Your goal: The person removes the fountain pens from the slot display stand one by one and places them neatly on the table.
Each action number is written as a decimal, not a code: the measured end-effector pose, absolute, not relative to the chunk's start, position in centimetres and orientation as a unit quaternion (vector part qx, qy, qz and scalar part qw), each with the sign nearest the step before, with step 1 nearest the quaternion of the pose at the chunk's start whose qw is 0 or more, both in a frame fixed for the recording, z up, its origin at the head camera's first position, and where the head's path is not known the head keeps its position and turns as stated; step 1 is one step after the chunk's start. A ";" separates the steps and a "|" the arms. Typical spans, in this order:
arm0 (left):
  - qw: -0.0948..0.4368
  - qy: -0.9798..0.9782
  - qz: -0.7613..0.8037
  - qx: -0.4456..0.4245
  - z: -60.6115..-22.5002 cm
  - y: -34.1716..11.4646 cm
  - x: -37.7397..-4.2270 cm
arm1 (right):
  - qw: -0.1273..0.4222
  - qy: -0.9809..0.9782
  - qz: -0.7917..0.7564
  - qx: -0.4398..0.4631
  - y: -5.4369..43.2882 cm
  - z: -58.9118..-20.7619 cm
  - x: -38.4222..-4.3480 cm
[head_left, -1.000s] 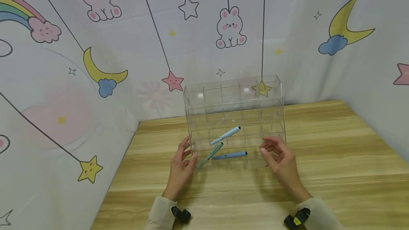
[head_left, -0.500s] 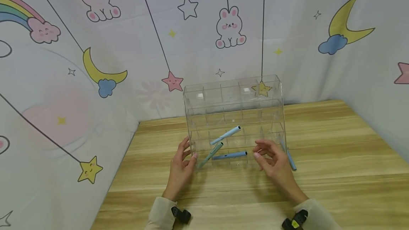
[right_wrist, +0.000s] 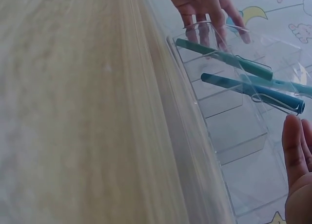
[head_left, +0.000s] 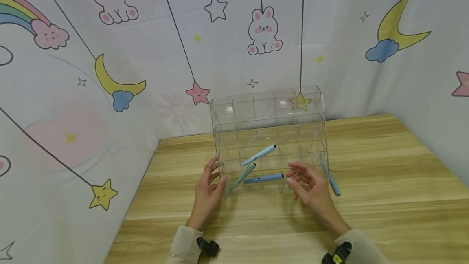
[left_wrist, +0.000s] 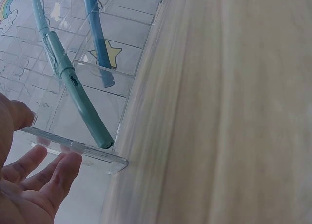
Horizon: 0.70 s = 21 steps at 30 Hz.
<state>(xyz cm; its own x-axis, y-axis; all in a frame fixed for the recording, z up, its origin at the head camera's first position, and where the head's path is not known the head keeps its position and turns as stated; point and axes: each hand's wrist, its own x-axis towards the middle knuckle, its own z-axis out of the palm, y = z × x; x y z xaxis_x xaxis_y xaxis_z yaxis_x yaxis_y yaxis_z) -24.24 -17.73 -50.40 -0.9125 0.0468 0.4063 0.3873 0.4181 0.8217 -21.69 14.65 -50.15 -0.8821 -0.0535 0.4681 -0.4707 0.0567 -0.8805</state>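
A clear acrylic organizer (head_left: pixel 269 107) with a grid of compartments stands on the table. My left hand (head_left: pixel 208 194) holds its left side wall between thumb and fingers, as the left wrist view also shows. A green pen (left_wrist: pixel 80 99) leans in the lower left compartments. Beside it a blue pen (head_left: pixel 264 178) lies nearly level, and a pale blue pen (head_left: pixel 258 155) slants above. My right hand (head_left: pixel 311 186) is held in front of the lower right part, fingers slightly bent and holding nothing. Its fingertips (right_wrist: pixel 291 131) are close to the blue pen's cap end, apparently not touching.
Another blue pen (head_left: pixel 334 182) lies at the organizer's right side, behind my right hand, partly seen through the clear wall. A wood-grain table (head_left: pixel 395 174) runs underneath. A white cloth (head_left: pixel 165 60) with printed cartoons hangs close behind and at the sides.
My right hand has moved left, from the organizer's right side toward the blue pen's cap end. The pen at the right side has come into sight. The left hand has stayed put.
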 end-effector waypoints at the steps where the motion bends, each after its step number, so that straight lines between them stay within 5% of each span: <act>1: 0.162 -0.826 -0.524 -0.131 -50.4 -17.7 -24.2 | 0.156 -0.709 0.663 0.185 14.6 -50.2 -21.7; 21: 0.155 -0.825 -0.529 -0.122 -50.1 -17.6 -24.2 | 0.128 -0.708 0.667 0.194 13.9 -50.5 -22.0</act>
<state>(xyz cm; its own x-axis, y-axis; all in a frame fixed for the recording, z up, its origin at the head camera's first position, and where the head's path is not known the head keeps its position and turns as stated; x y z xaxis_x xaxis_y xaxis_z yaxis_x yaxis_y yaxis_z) -24.17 -17.58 -50.09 -0.9222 0.0373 0.3850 0.3654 0.4107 0.8354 -22.00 13.89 -50.52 -0.8921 -0.1031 0.4400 -0.4453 0.0344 -0.8947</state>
